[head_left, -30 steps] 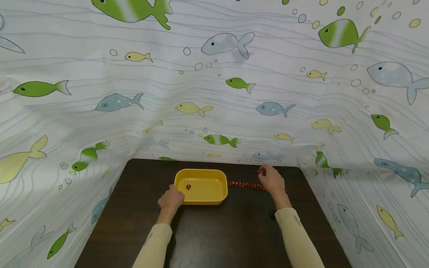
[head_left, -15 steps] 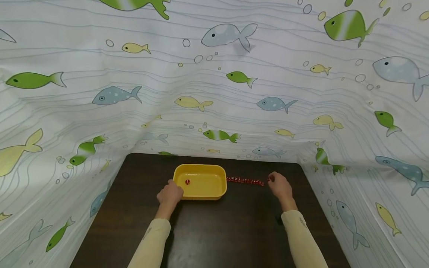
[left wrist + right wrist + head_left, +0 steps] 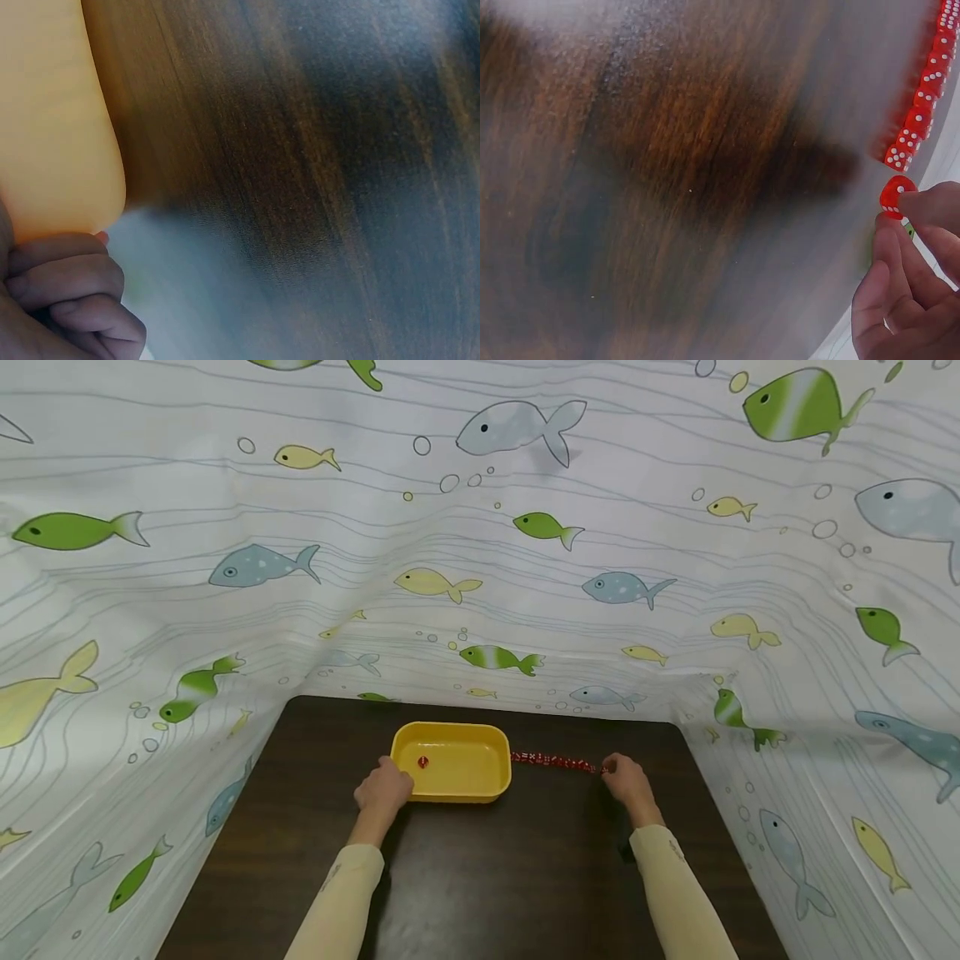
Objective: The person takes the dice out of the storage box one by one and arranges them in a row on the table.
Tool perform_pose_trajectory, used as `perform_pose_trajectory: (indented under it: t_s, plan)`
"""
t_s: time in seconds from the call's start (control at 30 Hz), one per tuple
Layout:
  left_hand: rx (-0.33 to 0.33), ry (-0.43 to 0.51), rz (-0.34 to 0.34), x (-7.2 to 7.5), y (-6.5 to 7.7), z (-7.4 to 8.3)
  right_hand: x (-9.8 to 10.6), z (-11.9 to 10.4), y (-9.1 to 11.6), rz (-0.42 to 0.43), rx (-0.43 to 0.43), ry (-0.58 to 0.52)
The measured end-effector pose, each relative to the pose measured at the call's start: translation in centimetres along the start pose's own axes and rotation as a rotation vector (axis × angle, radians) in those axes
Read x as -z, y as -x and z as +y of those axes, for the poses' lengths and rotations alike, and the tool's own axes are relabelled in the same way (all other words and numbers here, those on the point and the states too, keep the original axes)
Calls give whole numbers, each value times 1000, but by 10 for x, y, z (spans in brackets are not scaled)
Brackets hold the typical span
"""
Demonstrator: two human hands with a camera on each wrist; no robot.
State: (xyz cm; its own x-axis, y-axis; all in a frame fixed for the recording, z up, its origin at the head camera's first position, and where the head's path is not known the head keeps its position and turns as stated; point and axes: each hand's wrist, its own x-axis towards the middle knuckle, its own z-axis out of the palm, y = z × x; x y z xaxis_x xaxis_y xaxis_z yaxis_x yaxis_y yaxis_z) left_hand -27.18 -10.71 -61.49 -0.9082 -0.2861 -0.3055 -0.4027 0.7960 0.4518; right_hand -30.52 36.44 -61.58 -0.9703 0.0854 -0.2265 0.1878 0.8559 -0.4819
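Note:
My left hand [image 3: 384,783] grips the left end of a yellow plastic tub [image 3: 457,797], and its curled fingers [image 3: 75,277] show against the tub's wall in the left wrist view. One red die [image 3: 423,762] lies inside, toward the left. From the tub's right side runs a row of red dice [image 3: 551,761] with white pips. At the row's right end, my right hand [image 3: 628,783] pinches a red die [image 3: 892,196] between thumb and fingertips. A narrow gap parts it from the last die [image 3: 897,158] in the right wrist view.
Everything stands on a dark wood-grain table [image 3: 495,877]. A white cloth [image 3: 360,543] printed with fish hangs behind the table and along both sides. The tub and dice row sit toward the table's far edge.
My right hand, with a die in its fingertips, has moved from above the row to the right and down to the row's right end. My left hand keeps its grip on the tub.

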Motion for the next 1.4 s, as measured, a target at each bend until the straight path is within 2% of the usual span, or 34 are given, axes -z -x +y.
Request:
perform_pose_trajectory:
  t_s: [0.9, 1.03, 1.27, 1.4]
  plan:
    - [-3, -10, 6, 0, 1, 0, -11, 1, -14, -25, -11, 3]
    - [-9, -11, 1, -1, 1, 1, -11, 1, -12, -24, -16, -3]
    - [4, -19, 5, -2, -1, 0, -9, -1, -8, -52, 26, 1]
    - [-1, -9, -2, -2, -1, -1, -8, 0, -7, -84, 9, 6]
